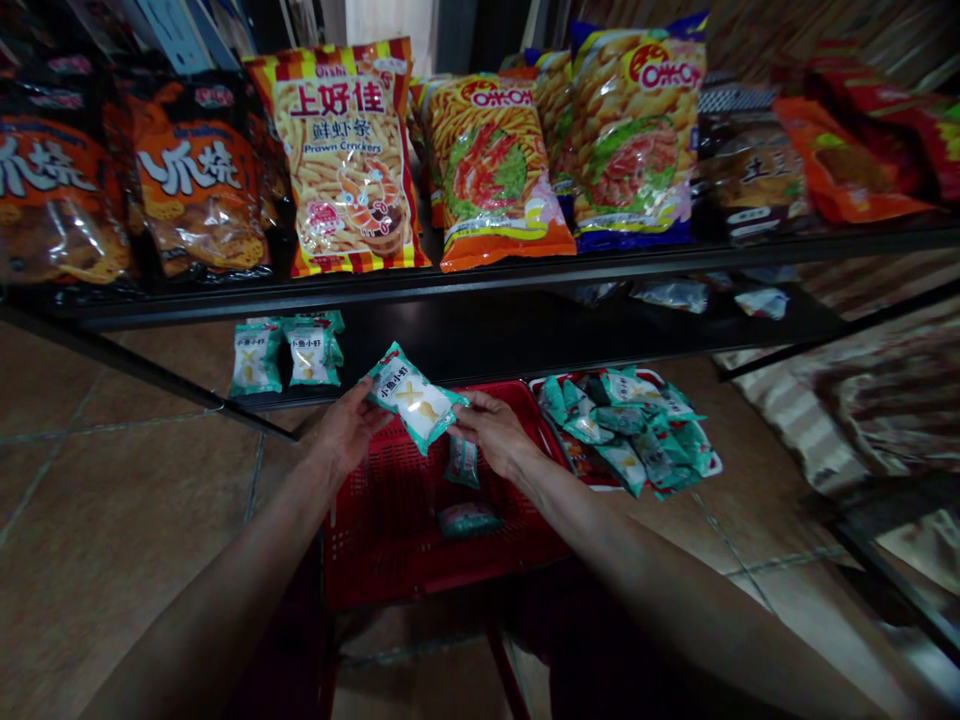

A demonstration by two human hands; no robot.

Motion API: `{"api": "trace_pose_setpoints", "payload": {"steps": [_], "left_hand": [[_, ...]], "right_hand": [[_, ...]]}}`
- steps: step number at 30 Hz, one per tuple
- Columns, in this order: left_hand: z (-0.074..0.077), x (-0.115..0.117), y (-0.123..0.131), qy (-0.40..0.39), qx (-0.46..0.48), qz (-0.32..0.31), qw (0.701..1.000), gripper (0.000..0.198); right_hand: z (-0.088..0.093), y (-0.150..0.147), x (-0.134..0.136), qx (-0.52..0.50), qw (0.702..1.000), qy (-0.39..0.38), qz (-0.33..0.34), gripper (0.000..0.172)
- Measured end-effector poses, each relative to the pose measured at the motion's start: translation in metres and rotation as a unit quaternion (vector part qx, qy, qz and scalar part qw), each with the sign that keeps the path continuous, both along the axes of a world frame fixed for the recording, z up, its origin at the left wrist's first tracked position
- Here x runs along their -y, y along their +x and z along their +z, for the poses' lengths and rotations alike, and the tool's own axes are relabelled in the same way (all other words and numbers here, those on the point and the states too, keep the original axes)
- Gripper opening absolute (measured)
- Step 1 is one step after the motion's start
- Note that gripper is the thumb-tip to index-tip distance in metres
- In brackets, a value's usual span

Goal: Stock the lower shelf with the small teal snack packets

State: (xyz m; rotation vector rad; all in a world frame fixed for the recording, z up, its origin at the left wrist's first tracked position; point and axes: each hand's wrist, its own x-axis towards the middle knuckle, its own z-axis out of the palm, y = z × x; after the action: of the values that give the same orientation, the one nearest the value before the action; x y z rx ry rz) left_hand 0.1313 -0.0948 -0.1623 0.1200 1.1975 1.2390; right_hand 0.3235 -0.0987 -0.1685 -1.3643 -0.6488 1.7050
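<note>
Between my two hands is a small green-and-white snack bag (414,398), tilted, with its printed front facing up. My left hand (352,425) grips its left end, and my right hand (486,425) pinches the lower right corner. Below it is a red plastic basket (360,530), where two more green snack bags lie, one near the middle (463,462) and one lower down (470,519). Similar green bags (257,358) stand in two groups on the left end of the lower black shelf (420,330).
A white-rimmed tray (716,463) heaped with green snack bags (626,420) sits right of the basket. Above, the upper shelf (480,285) carries prawn crackers (352,160), orange-and-black bags (199,170) and other large snack bags. A slanted shelf leg (255,415) stands at left.
</note>
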Motion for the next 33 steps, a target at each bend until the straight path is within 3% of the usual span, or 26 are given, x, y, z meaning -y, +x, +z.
{"api": "trace_pose_setpoints", "payload": {"steps": [7, 13, 16, 20, 26, 33], "left_hand": [[0.000, 0.005, 0.006, -0.026, 0.027, -0.035, 0.999, 0.008], [0.005, 0.018, 0.021, 0.035, 0.060, -0.095, 0.993, 0.017], [0.004, 0.022, 0.028, 0.049, 0.077, -0.085, 0.992, 0.018], [0.000, 0.022, 0.030, 0.031, 0.038, -0.073, 0.996, 0.014], [-0.002, 0.020, 0.026, -0.016, -0.008, -0.105, 0.994, 0.009], [0.001, 0.021, 0.027, -0.003, -0.011, -0.114, 0.993, 0.004]], "right_hand": [[0.003, -0.007, 0.001, -0.015, 0.999, -0.001, -0.029, 0.010], [0.004, -0.012, 0.001, -0.026, 0.997, 0.006, -0.068, 0.010], [0.004, -0.013, 0.001, -0.045, 0.997, 0.013, -0.069, 0.011], [0.007, -0.014, 0.003, -0.057, 0.996, 0.000, -0.069, 0.013], [0.012, -0.018, 0.004, -0.078, 0.994, -0.015, -0.072, 0.015], [0.017, -0.017, 0.004, -0.060, 0.996, 0.005, -0.061, 0.013]]}}
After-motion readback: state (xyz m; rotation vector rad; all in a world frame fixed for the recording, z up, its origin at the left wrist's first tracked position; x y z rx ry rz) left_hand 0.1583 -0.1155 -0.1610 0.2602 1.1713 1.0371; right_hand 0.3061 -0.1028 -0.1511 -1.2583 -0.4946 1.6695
